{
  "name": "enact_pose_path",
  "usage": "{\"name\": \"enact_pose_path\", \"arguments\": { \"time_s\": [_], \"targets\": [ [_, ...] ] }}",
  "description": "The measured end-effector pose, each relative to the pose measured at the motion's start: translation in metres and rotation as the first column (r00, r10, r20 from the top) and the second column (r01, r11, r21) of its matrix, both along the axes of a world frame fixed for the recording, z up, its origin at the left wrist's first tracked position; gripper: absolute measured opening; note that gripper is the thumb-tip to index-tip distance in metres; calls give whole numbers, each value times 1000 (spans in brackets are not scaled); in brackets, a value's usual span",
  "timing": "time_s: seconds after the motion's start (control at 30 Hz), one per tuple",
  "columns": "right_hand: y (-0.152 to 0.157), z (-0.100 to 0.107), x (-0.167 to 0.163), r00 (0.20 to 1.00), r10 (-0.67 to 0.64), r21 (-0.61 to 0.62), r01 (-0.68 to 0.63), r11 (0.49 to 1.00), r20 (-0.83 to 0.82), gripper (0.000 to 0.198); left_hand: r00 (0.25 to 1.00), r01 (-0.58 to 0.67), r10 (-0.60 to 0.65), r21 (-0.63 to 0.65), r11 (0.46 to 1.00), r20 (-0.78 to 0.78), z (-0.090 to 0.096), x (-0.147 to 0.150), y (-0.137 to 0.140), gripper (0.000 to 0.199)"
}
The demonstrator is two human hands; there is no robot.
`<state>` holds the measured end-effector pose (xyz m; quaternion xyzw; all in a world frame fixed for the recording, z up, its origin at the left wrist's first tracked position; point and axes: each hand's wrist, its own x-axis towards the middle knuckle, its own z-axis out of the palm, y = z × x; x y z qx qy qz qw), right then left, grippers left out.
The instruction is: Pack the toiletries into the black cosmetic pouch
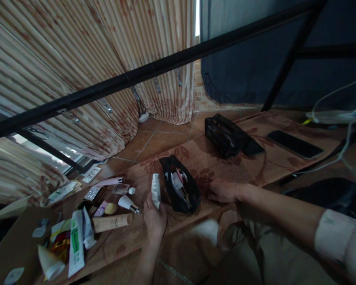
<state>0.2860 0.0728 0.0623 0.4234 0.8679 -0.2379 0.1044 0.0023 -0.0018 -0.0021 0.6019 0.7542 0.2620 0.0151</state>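
Observation:
My left hand is closed around a small white tube, which it holds upright just left of a black pouch. The pouch is unzipped and its mouth faces up. Inside it lie several small cosmetics, partly hidden by the pouch walls. On the other side of the pouch, my right hand rests low on the patterned cloth, its fingers reaching toward the pouch. They are in shadow, look loosely stretched, and show nothing between them.
Left of my hands lie a white-and-green tube, a beige tube, a white bottle with a silver cap and a glittery case. Farther right are a second black bag and a phone. A dark metal rail crosses above.

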Motion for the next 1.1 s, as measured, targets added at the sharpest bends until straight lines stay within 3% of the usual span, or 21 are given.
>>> {"name": "enact_pose_path", "arguments": {
  "time_s": [0.17, 0.27, 0.57, 0.87, 1.1],
  "targets": [
    [1, -2, 1, 1000, -10, 0, 10, 1000, 13, 30, 990, -15, 2, 87, 996, 143, -6, -11, 4, 53],
    [2, -3, 1, 1000, 15, 6, -15, 1000, 3, 31, 983, -40, 26, 75, 996, 183, -5, -12, 6, 51],
    [4, -6, 2, 999, 26, 2, -26, 1000, -45, 31, 980, -32, 36, -23, 999, 197, 5, -6, 5, 37],
    [4, -6, 1, 999, 20, 6, -20, 1000, -46, 30, 981, -34, 24, 48, 998, 194, 3, -7, 5, 33],
    [3, -4, 1, 999, -13, -10, 13, 1000, -41, 30, 984, -23, 21, 12, 1000, 177, 7, -3, 3, 25]
  ]
}}
